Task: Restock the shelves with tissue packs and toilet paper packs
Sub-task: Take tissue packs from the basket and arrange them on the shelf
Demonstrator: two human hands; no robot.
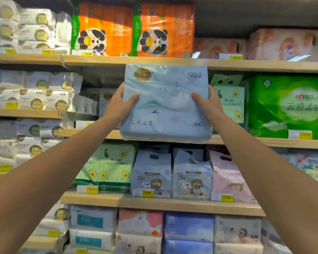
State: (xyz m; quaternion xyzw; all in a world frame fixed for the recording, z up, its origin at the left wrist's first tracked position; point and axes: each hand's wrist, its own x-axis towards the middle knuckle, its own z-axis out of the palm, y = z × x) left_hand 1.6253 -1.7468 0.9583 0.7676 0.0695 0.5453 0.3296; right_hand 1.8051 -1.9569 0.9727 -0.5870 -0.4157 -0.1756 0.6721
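Both arms raised toward the shelving. Left hand (pixel 118 102) grips the left edge of a pale blue tissue pack (pixel 165 103), thumb across the front face, fingers hidden behind. Right hand (pixel 208 101) grips the right edge the same way. Pack held upright, front face toward the camera, in front of the second wooden shelf (pixel 264 142), its lower edge about level with the shelf lip; whether it rests on the board, cannot tell. Green avocado-print packs (pixel 229 105) just right of it. Orange panda packs (pixel 103 30) on the shelf above, cartoon-print packs (pixel 173 176) on the shelf below.
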